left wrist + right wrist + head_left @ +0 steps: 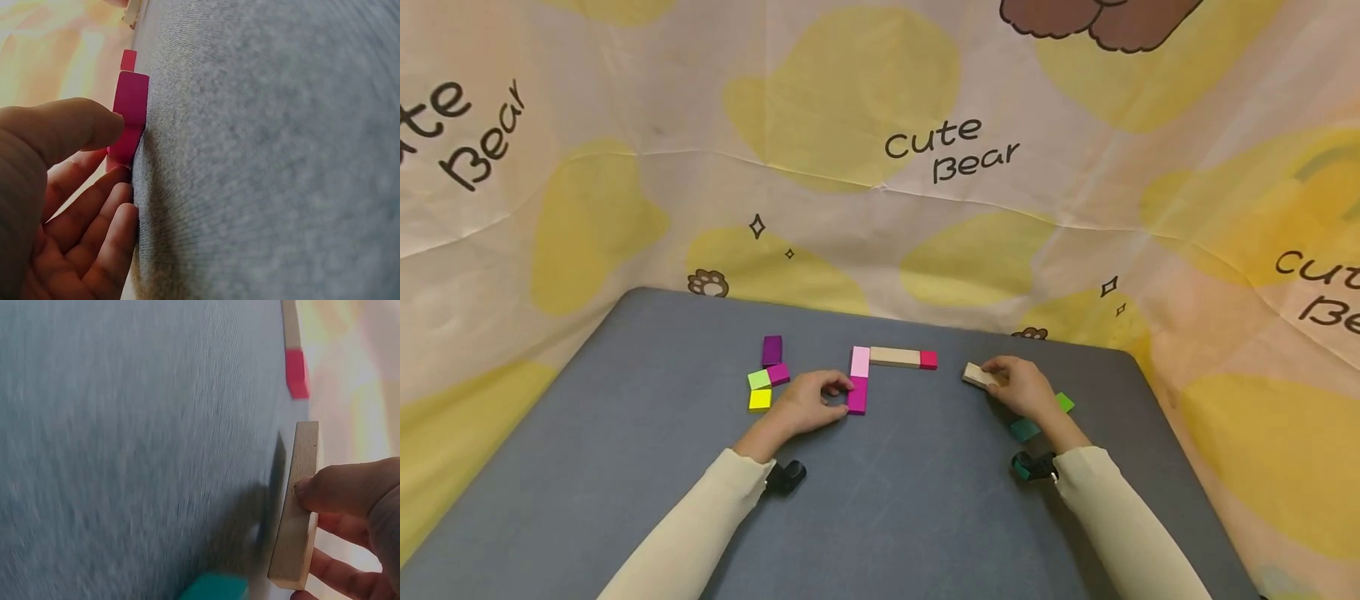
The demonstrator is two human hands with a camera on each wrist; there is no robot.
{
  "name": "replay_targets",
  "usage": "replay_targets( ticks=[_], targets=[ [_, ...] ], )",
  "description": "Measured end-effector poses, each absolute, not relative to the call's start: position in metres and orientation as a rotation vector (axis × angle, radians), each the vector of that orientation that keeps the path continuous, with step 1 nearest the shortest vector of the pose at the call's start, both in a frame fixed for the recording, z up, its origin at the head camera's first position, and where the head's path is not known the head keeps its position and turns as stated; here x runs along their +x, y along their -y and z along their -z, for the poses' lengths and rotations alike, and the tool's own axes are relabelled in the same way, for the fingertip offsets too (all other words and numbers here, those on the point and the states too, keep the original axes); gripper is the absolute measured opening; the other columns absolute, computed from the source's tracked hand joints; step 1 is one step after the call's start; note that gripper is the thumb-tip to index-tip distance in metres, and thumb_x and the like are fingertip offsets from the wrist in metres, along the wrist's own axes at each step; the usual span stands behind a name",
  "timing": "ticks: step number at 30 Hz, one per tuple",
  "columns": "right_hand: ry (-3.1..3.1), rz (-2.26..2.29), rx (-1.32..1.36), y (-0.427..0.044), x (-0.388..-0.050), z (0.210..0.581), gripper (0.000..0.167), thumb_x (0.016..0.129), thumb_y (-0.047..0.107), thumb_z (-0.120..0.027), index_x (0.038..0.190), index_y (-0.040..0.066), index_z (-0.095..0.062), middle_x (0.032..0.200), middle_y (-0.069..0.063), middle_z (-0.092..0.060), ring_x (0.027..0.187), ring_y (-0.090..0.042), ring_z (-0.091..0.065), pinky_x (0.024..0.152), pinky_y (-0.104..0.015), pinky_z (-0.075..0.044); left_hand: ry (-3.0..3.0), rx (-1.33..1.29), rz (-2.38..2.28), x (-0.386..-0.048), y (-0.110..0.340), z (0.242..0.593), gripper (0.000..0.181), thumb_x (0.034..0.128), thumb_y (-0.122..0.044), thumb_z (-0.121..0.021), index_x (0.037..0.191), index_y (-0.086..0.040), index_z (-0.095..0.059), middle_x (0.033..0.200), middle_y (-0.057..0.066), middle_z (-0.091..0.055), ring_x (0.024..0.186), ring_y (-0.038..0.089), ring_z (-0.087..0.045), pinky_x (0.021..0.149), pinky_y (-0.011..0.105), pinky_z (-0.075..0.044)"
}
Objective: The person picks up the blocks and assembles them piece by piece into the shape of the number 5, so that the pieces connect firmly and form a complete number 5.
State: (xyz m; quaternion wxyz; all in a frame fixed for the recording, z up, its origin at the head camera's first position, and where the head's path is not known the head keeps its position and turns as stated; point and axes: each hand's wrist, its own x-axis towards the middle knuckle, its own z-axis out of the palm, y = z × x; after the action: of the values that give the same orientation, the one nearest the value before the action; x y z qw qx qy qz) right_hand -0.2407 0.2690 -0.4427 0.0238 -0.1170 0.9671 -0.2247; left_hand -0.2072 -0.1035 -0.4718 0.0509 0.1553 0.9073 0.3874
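Observation:
My right hand pinches a plain wooden block between thumb and fingers. In the right wrist view this wooden block is held just off the table, its shadow beside it. My left hand is at the left side of a magenta block, thumb and index fingertips touching or very near it, the other fingers loose. A pale pink block lies end to end with the magenta one. From its far end a long wooden block runs right to a red block.
Left of the left hand lie a purple block, a small magenta block, a lime block and a yellow block. Near the right wrist are a teal block and a green block. A printed cloth hangs behind the grey table.

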Motion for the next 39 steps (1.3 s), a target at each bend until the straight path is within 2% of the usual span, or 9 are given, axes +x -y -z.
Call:
replay_targets(
  ticks=[10,19,28,39],
  targets=[
    [-3.010,0.743,-0.543,-0.234,-0.225,0.440,0.027,0.084,0.011,-0.070,0.111,0.013,-0.070,0.115,-0.010,-0.068,0.104,-0.032,-0.064,0.086,-0.050,-0.051,-2.738,0.419,-1.184,-0.209,0.103,0.471,0.028,0.0788,-0.016,-0.075,0.106,-0.019,-0.069,0.104,-0.002,-0.067,0.097,0.015,-0.060,0.090,0.036,-0.051],
    [-3.018,0.724,-0.806,-0.191,-0.214,0.437,0.028,0.080,0.010,-0.074,0.108,0.013,-0.071,0.110,-0.006,-0.070,0.102,-0.026,-0.063,0.088,-0.045,-0.051,-2.758,0.421,-1.153,-0.208,0.101,0.470,0.028,0.0783,-0.016,-0.076,0.105,-0.018,-0.069,0.103,-0.002,-0.067,0.096,0.016,-0.060,0.090,0.036,-0.051],
    [-3.012,0.676,-0.978,-0.156,-0.209,0.442,0.026,0.077,0.008,-0.074,0.103,0.012,-0.072,0.102,-0.004,-0.072,0.093,-0.022,-0.063,0.081,-0.040,-0.052,-2.757,0.409,-1.160,-0.209,0.101,0.470,0.027,0.0779,-0.016,-0.076,0.104,-0.018,-0.069,0.104,-0.002,-0.068,0.097,0.016,-0.061,0.090,0.036,-0.051],
    [-3.022,0.565,-0.992,-0.138,-0.206,0.452,0.025,0.077,0.008,-0.073,0.101,0.014,-0.073,0.100,-0.001,-0.072,0.089,-0.019,-0.061,0.079,-0.038,-0.051,-2.739,0.412,-1.168,-0.209,0.101,0.471,0.028,0.0788,-0.017,-0.076,0.106,-0.018,-0.069,0.105,-0.003,-0.068,0.098,0.016,-0.061,0.091,0.036,-0.050]
  ],
)
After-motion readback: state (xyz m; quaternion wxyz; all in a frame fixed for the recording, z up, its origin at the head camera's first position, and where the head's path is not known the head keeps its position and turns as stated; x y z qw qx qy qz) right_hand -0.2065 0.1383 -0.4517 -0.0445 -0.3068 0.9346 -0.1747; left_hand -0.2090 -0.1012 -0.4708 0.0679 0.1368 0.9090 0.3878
